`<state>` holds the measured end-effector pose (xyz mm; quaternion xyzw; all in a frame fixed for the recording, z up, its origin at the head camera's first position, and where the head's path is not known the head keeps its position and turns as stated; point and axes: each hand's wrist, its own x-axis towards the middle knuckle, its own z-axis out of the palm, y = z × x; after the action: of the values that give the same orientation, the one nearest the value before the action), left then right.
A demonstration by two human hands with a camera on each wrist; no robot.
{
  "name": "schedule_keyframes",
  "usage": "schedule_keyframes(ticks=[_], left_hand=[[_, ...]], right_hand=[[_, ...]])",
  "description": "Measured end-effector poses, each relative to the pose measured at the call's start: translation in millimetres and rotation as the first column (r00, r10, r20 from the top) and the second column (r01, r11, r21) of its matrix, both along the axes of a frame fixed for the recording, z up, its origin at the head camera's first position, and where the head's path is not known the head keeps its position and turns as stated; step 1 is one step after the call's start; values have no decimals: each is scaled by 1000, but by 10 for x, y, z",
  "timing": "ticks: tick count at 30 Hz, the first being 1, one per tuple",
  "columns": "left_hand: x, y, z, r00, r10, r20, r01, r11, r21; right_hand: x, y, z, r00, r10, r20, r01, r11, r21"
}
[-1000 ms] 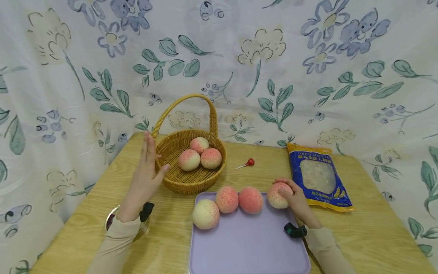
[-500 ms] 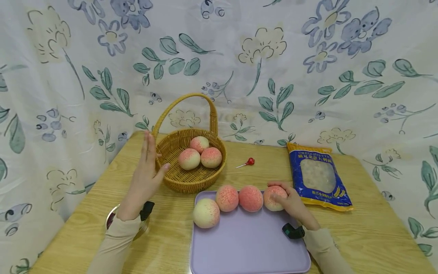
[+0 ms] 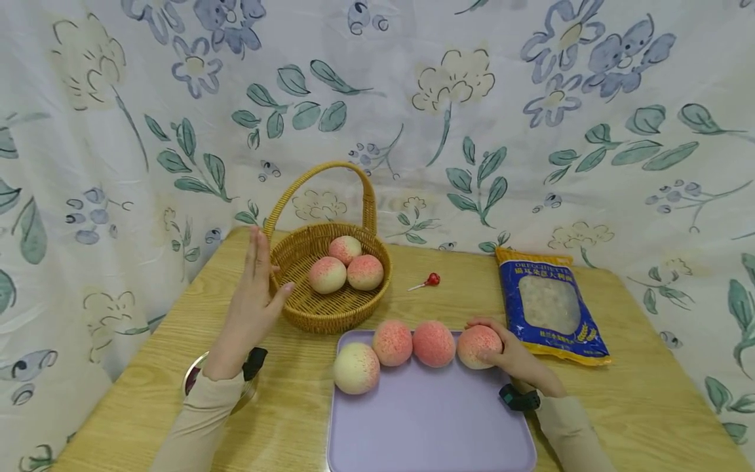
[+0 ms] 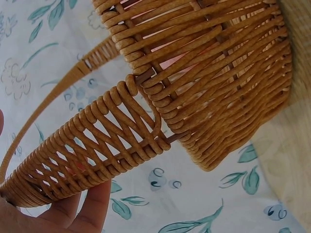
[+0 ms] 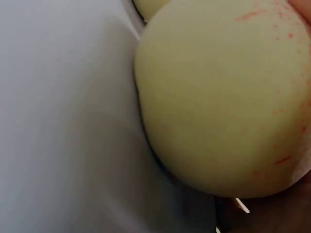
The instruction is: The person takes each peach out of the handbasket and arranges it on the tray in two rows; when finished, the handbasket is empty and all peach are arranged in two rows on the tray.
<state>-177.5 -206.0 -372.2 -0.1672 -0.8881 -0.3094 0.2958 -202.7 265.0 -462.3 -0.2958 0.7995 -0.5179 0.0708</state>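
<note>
In the head view my right hand (image 3: 513, 357) grips a pink-and-cream peach (image 3: 476, 346) at the right end of a row along the far edge of a lilac tray (image 3: 433, 426). The peach's pale underside (image 5: 214, 102) fills much of the right wrist view, close against the tray. To its left are two pinker peaches and a paler peach (image 3: 356, 368) at the tray's left corner. My left hand (image 3: 250, 301) is at the left side of a wicker basket (image 3: 330, 321), its straight fingers against the handle (image 4: 92, 136). Three peaches (image 3: 327, 275) lie inside the basket.
A red lollipop (image 3: 433, 280) lies right of the basket. The blue and yellow pasta bag (image 3: 548, 305) lies at the back right. Under my left wrist stands a bowl (image 3: 194, 373), partly hidden. A floral curtain (image 3: 389, 98) hangs behind the wooden table.
My right hand has moved the held peach left toward the row, then slightly back right and nearer. The left hand and the basket have stayed put.
</note>
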Motion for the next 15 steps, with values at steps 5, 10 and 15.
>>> schedule_keyframes(ticks=[5,10,15], left_hand=[[-14,0,0,1000,0,-7,0,1000,0],[-19,-2,-6,1000,-4,5,4,1000,9],[-13,5,-18,1000,-2,11,2,1000,15]], right_hand=[[13,51,45,999,15,43,-16,1000,26],[32,68,101,994,43,105,-44,999,7],[43,73,147,991,57,123,-57,998,0]])
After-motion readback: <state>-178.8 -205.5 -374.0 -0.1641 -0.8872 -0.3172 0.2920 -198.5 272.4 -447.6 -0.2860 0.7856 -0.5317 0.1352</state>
